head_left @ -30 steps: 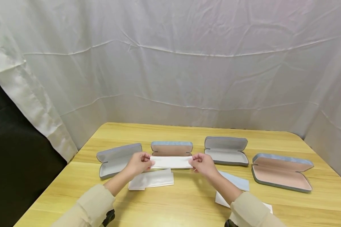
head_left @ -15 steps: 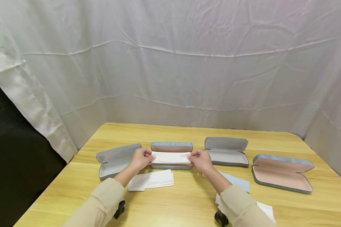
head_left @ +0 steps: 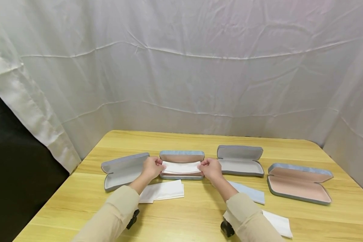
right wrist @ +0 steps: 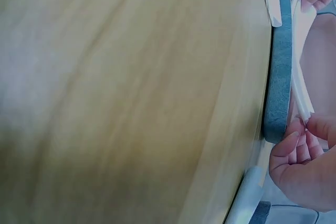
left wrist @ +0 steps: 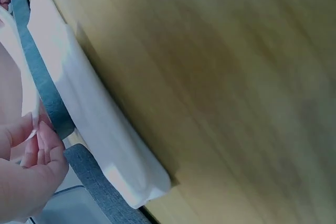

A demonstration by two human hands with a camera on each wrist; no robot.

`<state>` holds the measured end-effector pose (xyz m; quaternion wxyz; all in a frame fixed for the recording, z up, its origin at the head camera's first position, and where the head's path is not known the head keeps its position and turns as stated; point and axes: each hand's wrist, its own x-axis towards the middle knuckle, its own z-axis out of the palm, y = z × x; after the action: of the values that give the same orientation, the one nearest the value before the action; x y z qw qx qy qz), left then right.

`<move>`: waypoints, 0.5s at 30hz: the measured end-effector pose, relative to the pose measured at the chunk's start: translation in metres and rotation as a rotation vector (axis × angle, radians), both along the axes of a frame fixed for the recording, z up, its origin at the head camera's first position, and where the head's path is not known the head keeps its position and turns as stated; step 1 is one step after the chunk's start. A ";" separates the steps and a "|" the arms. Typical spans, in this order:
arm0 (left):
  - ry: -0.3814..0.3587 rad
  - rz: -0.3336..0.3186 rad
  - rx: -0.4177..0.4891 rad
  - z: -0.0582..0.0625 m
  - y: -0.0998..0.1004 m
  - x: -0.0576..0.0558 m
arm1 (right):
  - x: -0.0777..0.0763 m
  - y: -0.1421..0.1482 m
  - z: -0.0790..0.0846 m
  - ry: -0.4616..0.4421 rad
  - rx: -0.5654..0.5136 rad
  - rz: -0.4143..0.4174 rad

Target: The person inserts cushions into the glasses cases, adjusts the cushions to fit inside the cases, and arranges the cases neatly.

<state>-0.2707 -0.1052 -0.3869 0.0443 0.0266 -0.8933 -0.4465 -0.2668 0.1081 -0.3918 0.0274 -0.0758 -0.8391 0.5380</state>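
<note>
A folded white cloth (head_left: 181, 167) is stretched sideways between both hands, sagging a little in the middle. My left hand (head_left: 152, 168) pinches its left end between thumb and fingers, and my right hand (head_left: 211, 169) pinches the right end the same way. Directly under and behind it stands an open glasses case (head_left: 182, 153), blue outside and pink inside, lid raised. The cloth overlaps the case's lower half in the head view. In the right wrist view the cloth (right wrist: 299, 85) runs just inside the case's blue front wall (right wrist: 278, 77).
Open grey glasses cases stand at the left (head_left: 124, 171) and back right (head_left: 240, 160); another pink-lined case (head_left: 299, 186) lies far right. In front are folded white cloths (head_left: 166, 190), a light blue cloth (head_left: 249, 192) and a white cloth (head_left: 279, 223). A curtain (head_left: 181, 84) hangs behind the table.
Both hands have carried the white cloth away from the body, from in front of the middle case to over its lower half. They have come slightly closer together, so the cloth sags more.
</note>
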 end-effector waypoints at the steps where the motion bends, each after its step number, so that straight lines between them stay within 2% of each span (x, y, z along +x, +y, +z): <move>1: -0.002 0.003 -0.006 0.000 0.001 0.000 | 0.000 0.000 0.000 0.001 0.005 -0.003; 5: -0.018 0.026 -0.036 0.001 0.005 -0.002 | 0.000 0.000 0.000 0.011 0.034 -0.006; 11: -0.038 0.057 -0.114 0.002 0.011 -0.003 | 0.000 -0.003 -0.002 0.028 0.165 -0.001; 15: -0.013 0.070 -0.163 0.003 0.013 -0.003 | 0.000 -0.004 -0.002 0.033 0.188 -0.008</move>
<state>-0.2742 -0.0921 -0.3843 0.0560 0.0570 -0.9255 -0.3702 -0.2673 0.1039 -0.3936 0.0504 -0.0673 -0.8851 0.4577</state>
